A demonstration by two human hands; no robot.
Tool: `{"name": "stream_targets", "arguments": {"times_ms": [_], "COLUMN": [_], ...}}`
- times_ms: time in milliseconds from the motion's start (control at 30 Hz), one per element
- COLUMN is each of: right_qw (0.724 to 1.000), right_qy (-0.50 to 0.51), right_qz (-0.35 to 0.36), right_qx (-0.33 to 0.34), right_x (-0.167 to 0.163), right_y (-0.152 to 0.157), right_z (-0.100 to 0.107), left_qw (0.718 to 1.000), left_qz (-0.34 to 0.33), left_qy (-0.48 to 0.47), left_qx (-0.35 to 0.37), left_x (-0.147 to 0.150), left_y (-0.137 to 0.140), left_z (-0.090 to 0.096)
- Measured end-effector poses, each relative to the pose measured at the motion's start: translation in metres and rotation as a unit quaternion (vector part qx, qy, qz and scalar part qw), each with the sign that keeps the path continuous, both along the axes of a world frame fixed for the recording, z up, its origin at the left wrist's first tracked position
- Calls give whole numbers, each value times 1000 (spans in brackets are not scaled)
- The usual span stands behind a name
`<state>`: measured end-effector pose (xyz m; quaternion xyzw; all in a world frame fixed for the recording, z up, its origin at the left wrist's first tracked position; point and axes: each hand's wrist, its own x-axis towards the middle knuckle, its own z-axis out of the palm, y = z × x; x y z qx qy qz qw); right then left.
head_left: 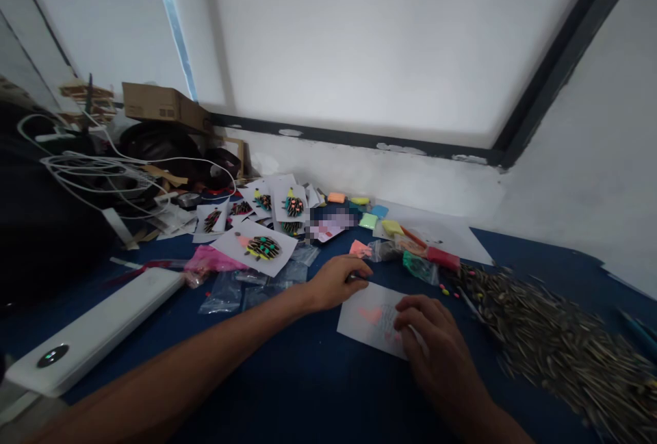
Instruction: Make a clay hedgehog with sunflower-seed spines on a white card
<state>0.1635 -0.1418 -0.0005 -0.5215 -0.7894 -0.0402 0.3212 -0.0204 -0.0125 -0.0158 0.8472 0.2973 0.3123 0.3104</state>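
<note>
A small white paper sheet lies on the blue table. It bears a pink patch at the left and faint grey line work in the middle, with small pink marks below. My left hand hovers at its upper left corner, thumb and fingers curled with a gap between them and nothing visible held. Over the sheet's right side, my right hand is bent with fingers apart, fingertips at the drawing; whether they press on it is unclear. To the right spreads a big pile of striped sunflower seeds.
Finished seed hedgehog cards lie at left behind plastic bags. A phone, clay blocks, a green clay bag and a red-wrapped piece lie beyond the hands. A white elongated device, cables and a cardboard box stand left.
</note>
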Motion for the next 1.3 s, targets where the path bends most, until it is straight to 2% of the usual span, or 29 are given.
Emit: {"name": "stream_targets", "arguments": {"times_ms": [100, 167, 300, 400, 500, 700, 1167, 1300], "right_qw": [1000, 999, 999, 999, 997, 993, 991, 992], "right_qy": [-15, -29, -41, -48, -66, -117, -130, -129], "right_qz": [5, 5, -2, -14, -27, -15, 9, 13], "right_qx": [14, 19, 23, 13, 14, 6, -8, 9], "right_x": [-7, -9, -11, -15, -19, -24, -25, -25], "right_y": [2, 6, 11, 11, 8, 6, 7, 7], "right_z": [-4, -6, -10, -12, -11, -6, -6, -5], "left_qw": [998, 997, 986, 966, 964, 963, 965, 965], "left_qz": [-33, -60, -153, -222, -212, -217, -213, -217], "left_qy": [-18, -11, 59, 126, 158, 156, 152, 146], "left_qx": [55, 56, 29, 36, 39, 30, 23, 29], "left_x": [-4, -6, -13, -18, -23, -25, -24, -24], "left_y": [0, -1, -6, -13, -17, -17, -13, -13], "left_z": [6, 14, 34, 39, 32, 19, 16, 15]}}
